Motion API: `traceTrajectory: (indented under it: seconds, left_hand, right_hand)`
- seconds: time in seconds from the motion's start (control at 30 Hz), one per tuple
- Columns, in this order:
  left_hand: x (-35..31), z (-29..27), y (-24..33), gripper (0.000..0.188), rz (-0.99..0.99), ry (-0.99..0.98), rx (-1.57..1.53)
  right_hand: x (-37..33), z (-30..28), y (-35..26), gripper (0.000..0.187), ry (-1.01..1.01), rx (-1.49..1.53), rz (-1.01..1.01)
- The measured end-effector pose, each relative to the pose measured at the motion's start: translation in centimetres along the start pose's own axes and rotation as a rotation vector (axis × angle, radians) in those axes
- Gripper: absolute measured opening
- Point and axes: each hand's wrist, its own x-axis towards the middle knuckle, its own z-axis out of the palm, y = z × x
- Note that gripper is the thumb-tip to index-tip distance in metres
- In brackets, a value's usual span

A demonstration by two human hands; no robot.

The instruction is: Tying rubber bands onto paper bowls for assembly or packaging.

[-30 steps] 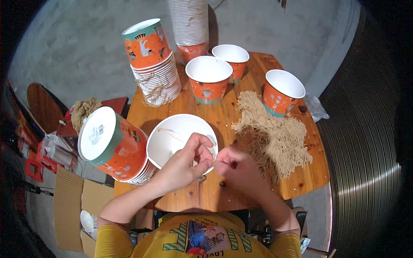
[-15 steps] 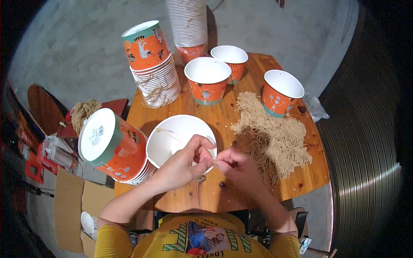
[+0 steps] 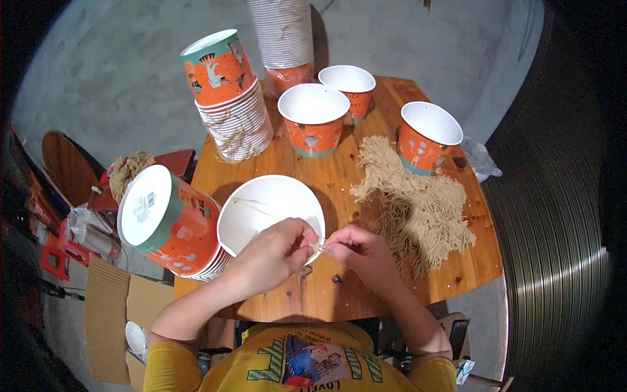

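Note:
A paper bucket (image 3: pixel 251 225) stands in front of me, its white inside facing up. A thin tan string (image 3: pixel 256 208) runs from its far left rim across the opening toward my fingers. My left hand (image 3: pixel 277 253) pinches the string at the bucket's near right rim, its forearm passing over the near side. Opposite it, my right hand (image 3: pixel 360 251) also pinches the string between thumb and forefinger. Fingertips of both hands nearly meet, and the exact shape of the string between them is too small to make out.
A bundle of tan strings (image 3: pixel 428 209) lies at the right. Orange buckets stand behind: one (image 3: pixel 313 134) in the middle, one (image 3: pixel 359 108) beyond it, one (image 3: pixel 421 147) at right. Stacked buckets (image 3: pixel 219 75) stand far left, more (image 3: pixel 186 228) lean near left, with a tall stack (image 3: pixel 284 39) behind.
My left hand has turned and closed more around the string, and its fingers sit slightly lower. More of the string now shows stretched across the bucket's opening. The bucket has shifted slightly left.

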Motion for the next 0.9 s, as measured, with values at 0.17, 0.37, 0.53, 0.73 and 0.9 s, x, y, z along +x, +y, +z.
traceTrajectory:
  seconds: [0.17, 0.37, 0.53, 0.73, 0.9]
  left_hand:
    - [0.0, 0.1, -1.1, 0.01, 0.118, 0.057, 0.133]
    - [0.6, 0.2, -0.4, 0.009, -0.055, -0.129, -0.294]
    - [0.9, 1.1, -1.4, 0.011, -0.018, -0.097, -0.286]
    - [0.7, 1.4, -0.3, 0.013, 0.05, 0.006, -0.038]
    - [0.3, 1.8, 0.2, 0.012, 0.159, 0.189, 0.14]
  right_hand:
    - [0.0, -0.1, 0.2, 0.018, 0.008, 0.018, 0.004]
    - [0.1, -0.1, 0.2, 0.018, -0.014, 0.053, 0.015]
    - [0.0, -0.1, 0.4, 0.013, -0.026, 0.085, 0.014]
    - [0.0, -0.2, 1.0, 0.014, -0.042, 0.178, 0.011]
    - [0.0, -0.2, 0.7, 0.013, -0.043, 0.222, 0.03]
